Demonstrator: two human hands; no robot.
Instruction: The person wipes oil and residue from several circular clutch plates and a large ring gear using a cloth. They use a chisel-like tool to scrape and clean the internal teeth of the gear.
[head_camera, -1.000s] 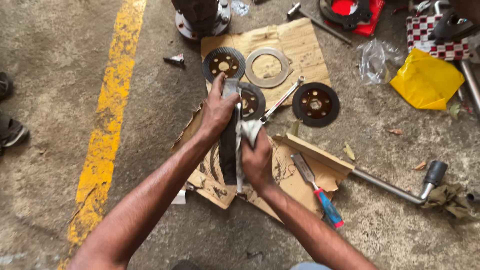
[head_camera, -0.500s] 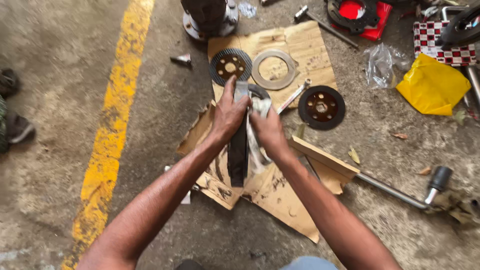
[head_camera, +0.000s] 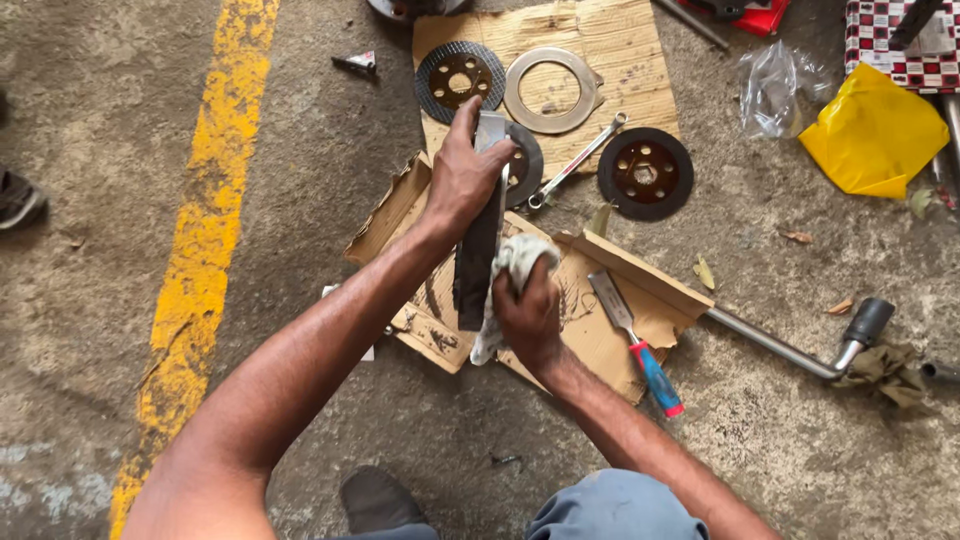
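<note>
Rough grey concrete floor (head_camera: 120, 100) ran under everything, a worn yellow painted stripe (head_camera: 205, 250) down the far side from your left arm, and torn cardboard (head_camera: 600, 320) was spread beneath your hands as the work mat.

Left to right, then. Your left hand (head_camera: 462, 180) was clamped over the top edge of a dark metal disc (head_camera: 478, 265) stood upright on its rim, fingers wrapped over the far side, thumb on the near one. That disc read as stiff, heavy steel, likely greasy, so the top rim was the sensible place to pin it; a loose hold and it would have rolled or tipped off the cardboard.

Just right of that grip, your right hand (head_camera: 528, 315) was closed around a grubby white rag (head_camera: 515, 265), pressing it against the disc's face. Soft, light stuff, bunched in the fist, and it took whatever shape you gave it.

Beyond your left knuckles lay a friction plate (head_camera: 458, 80), a bare steel ring (head_camera: 552, 90) and, further right, another dark plate (head_camera: 645, 172) on the concrete, with a spanner (head_camera: 575, 162) between them. Right of your rag hand sat a chisel with a blue and red handle (head_camera: 640, 345), then a bent steel crank (head_camera: 800, 345), and well off, a yellow bag (head_camera: 870, 135).
</note>
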